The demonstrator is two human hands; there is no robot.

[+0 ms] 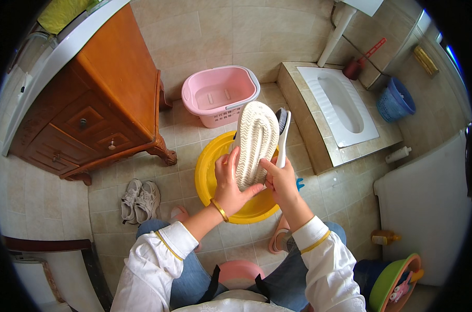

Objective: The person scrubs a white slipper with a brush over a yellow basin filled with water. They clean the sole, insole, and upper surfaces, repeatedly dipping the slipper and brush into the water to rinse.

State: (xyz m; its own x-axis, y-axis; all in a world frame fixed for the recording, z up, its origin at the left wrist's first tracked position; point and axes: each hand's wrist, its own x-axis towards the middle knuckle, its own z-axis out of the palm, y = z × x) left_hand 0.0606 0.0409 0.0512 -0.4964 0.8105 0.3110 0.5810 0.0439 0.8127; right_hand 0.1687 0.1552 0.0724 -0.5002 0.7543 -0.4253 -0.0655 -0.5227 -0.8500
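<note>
A shoe [256,144] is held up with its white, zigzag-treaded sole facing me; its upper is hidden. My left hand [231,189], with a gold-coloured bangle at the wrist, grips it along the left edge and lower end. In my right hand [283,181] is a scrub brush [283,142] with a white handle and dark bristles, upright beside the shoe's right edge. The right thumb rests against the sole. Beneath both hands stands a yellow basin [205,175] on the tiled floor, its inside partly covered.
A pink tub [228,84] stands beyond the basin. Grey-white sneakers [140,201] sit at left near a wooden cabinet [115,78]. At right are a raised squat toilet [339,105], a blue basket [396,101], a bottle [385,237] and a green basin [388,284].
</note>
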